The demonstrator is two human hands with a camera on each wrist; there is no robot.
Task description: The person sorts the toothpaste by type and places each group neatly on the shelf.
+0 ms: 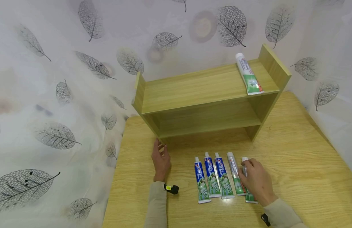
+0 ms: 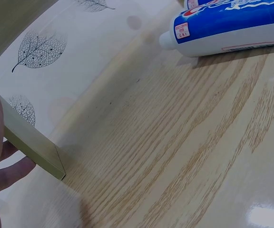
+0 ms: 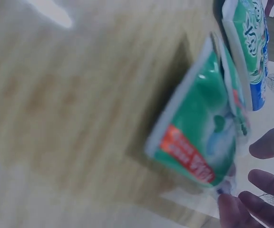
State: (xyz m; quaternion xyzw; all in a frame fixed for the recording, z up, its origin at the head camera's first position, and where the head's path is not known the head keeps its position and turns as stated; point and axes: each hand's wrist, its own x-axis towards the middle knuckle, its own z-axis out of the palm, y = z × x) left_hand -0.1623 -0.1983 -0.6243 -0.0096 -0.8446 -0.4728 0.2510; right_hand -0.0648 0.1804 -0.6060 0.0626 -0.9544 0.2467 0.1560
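A wooden two-tier shelf (image 1: 190, 91) stands on the table. My left hand (image 1: 161, 161) grips the lower end of its left side board (image 2: 34, 149), with fingers behind the board. Over the rightmost toothpaste tube (image 1: 251, 198) lies my right hand (image 1: 259, 181), fingers and thumb curled about its cap end. The hand hides the tube's middle; its green tail (image 3: 194, 128) shows in the right wrist view. Just left lies another white-and-green toothpaste tube (image 1: 235, 173). A similar toothpaste tube (image 1: 249, 76) rests on the shelf's top, at the right, cap toward the wall.
Three blue-and-green toothpaste tubes, the left (image 1: 202, 181), middle (image 1: 212, 176) and right (image 1: 224, 176), lie side by side before the shelf, caps toward it. The wooden table (image 1: 304, 164) meets a leaf-patterned wall covering (image 1: 87, 145) at the back and sides.
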